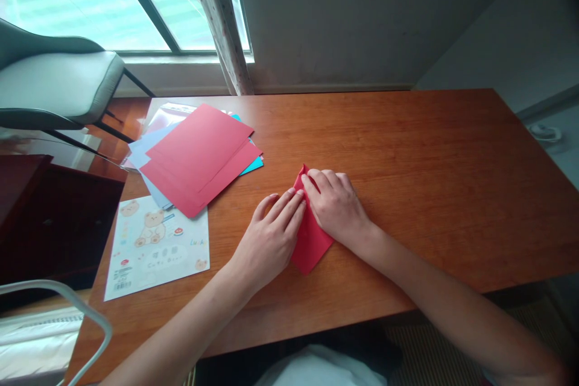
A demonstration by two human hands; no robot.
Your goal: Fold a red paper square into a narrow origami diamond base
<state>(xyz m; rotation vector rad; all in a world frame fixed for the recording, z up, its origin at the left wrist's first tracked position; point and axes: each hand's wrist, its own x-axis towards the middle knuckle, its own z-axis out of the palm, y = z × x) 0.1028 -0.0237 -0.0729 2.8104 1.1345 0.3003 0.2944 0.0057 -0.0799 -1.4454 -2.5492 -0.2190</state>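
- From where I stand, the pale-seated chair and the dark cabinet sit beyond the table's left edge, with a white curved tube rising by its near end.
- The bear-printed sheet lies askew on the table, its lower-left corner close to the left edge.
- Past it, towards the far left corner, red sheets overlap pale blue sheets; they leave a strip of wood before the hands.
- The left hand has its outermost finger apart and the others together, tips on the red paper; I can't tell whether it grips.
- The folded red paper lies between the far and near edges, left of centre, its narrow tip towards the far edge and wood showing between it and the near edge.
- The right hand bends its fingers over the paper's tip and right side; whether they pinch it, I can't tell.
- Beyond that hand, a broad stretch of wood runs to the right edge.
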